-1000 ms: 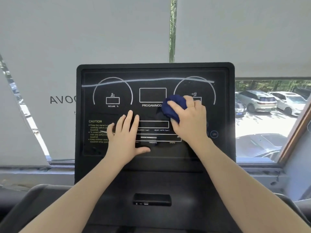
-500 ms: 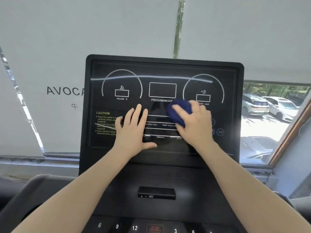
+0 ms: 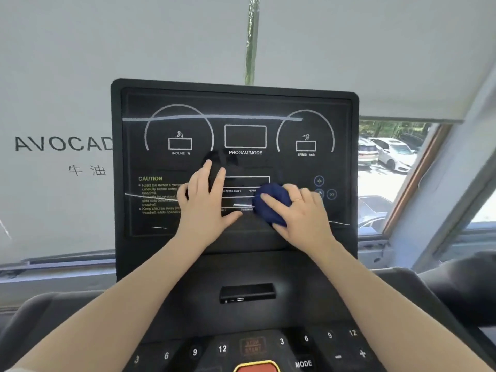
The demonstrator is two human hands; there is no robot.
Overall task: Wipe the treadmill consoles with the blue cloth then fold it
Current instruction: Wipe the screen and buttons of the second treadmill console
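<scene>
Item count, head view:

- Black upright treadmill console panel (image 3: pixel 236 103) w/ white printed graphics: qty 1.
- Bunched dark-blue fabric cloth (image 3: pixel 271 204): qty 1.
- Bare hands on panel: qty 2, i.e. left hand (image 3: pixel 205 208) and right hand (image 3: pixel 302 213).
- Thin gold-coloured ring (image 3: pixel 296 200), on right hand: qty 1.
- White arc gauges printed on panel: qty 2.
- White-outlined rectangular display windows, upper row: qty 3 (INCLINE, PROGAM/MODE, SPEED).
- Small blue round buttons (image 3: pixel 319 180) at panel right: 3 visible, one partly hidden.
- Black rectangular port block (image 3: pixel 247 292) below panel: qty 1.
- Parked cars beyond window (image 3: pixel 394 154): at least 3; exact no. unclear.
</scene>
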